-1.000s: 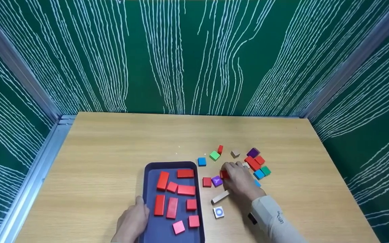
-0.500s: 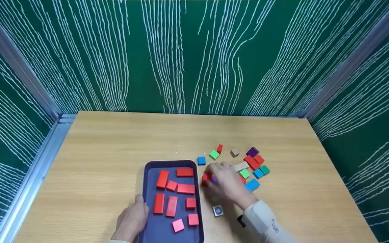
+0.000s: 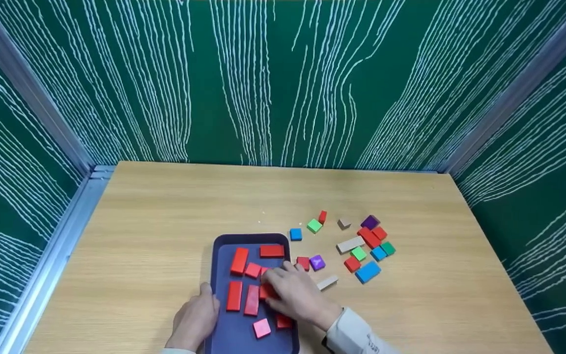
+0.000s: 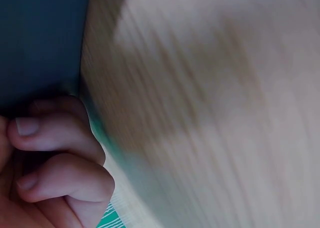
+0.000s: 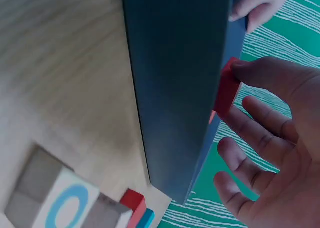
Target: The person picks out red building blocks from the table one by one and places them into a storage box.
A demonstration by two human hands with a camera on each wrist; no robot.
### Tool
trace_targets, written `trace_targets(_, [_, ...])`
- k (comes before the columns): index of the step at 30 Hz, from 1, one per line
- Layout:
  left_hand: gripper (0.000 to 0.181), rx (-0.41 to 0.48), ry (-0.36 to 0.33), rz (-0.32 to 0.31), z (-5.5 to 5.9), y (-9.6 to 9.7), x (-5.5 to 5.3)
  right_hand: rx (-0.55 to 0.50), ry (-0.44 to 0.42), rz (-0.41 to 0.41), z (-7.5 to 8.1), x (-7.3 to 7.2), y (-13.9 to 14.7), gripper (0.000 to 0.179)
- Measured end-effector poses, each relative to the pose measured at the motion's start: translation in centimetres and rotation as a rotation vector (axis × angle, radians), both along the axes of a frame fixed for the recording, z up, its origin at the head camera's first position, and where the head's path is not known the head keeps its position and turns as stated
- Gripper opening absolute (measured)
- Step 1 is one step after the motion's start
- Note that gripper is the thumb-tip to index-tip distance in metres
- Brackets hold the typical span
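Over the tray (image 3: 231,340) our left hand (image 3: 194,317) grips, let's ease down that red block (image 5: 228,88) our right hand (image 3: 297,294) is pinching.

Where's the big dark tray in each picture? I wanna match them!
Head view: the tray is low in the middle, cut off below.
Left wrist view: the tray fills the top left corner.
Right wrist view: the tray runs down the middle from the top edge.
Shared landmark: the left hand gripping it, in all three.
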State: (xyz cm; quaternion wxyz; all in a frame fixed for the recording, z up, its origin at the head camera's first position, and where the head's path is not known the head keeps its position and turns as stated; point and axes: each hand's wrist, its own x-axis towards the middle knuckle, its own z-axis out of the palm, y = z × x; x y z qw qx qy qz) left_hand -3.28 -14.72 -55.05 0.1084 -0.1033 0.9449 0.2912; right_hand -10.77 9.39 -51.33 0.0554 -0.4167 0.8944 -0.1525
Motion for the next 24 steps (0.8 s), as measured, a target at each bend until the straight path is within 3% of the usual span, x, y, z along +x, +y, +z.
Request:
trace_targets(13, [0.027, -0.002, 0.017, 0.001, -0.1, -0.2, 0.0, 0.087, 0.008, -0.011, -0.9, 0.0, -0.3, 0.037])
trace_targets(19, [0.026, 0.021, 0.001, -0.006, -0.1, -0.1, 0.0, 0.014, 0.003, -0.007, -0.5, -0.1, 0.4, 0.032])
trace_targets(24, [0.029, 0.023, -0.029, -0.004, -0.1, -0.3, 0.0, -0.033, -0.035, -0.083, 0.4, -1.2, 2.1, 0.032])
